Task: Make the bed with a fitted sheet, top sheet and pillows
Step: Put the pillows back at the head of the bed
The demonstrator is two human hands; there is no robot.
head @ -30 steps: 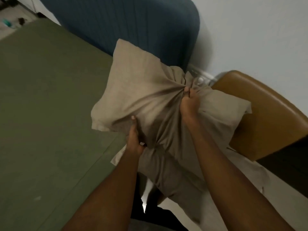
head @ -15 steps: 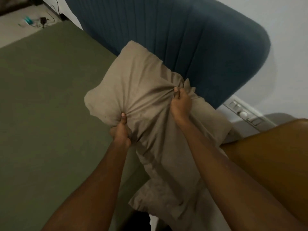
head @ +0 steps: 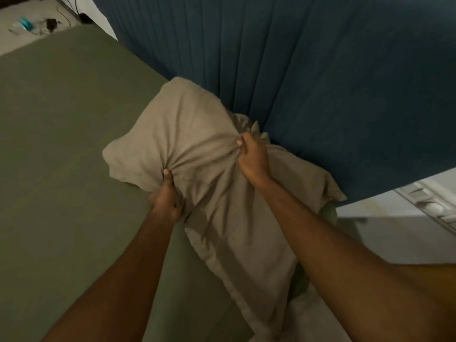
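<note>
Head view: left arm (head: 118, 280) and right arm (head: 345, 255) reach in from the bottom edge. Left hand (head: 166, 196) is clamped on a bunch of pillow (head: 192, 134) fabric at the near-left edge, thumb on top, fingers curled under. Right hand (head: 251, 157) is clamped on a second bunch farther right, knuckles up. Creases fan out from both grips.

The pillow, in a beige case, is at the head-end right corner of the bed (head: 187, 272). The slack end of the case hangs past the bed's right edge, toward the camera. The far corner is at the headboard (head: 308, 70); can't tell if they touch. Can't tell if the pillow's weight is on the bed or in the hands.

The green sheet (head: 61, 156) covers the mattress, smooth, left of the pillow. The headboard is dark blue with vertical channels, upright behind the pillow.

To the right: pale wall (head: 382, 238) with a blurred white fitting (head: 429, 206). Far top left: floor (head: 14, 43) with a cable (head: 69, 11), a teal item (head: 25, 22) and small clutter, too small to identify.
</note>
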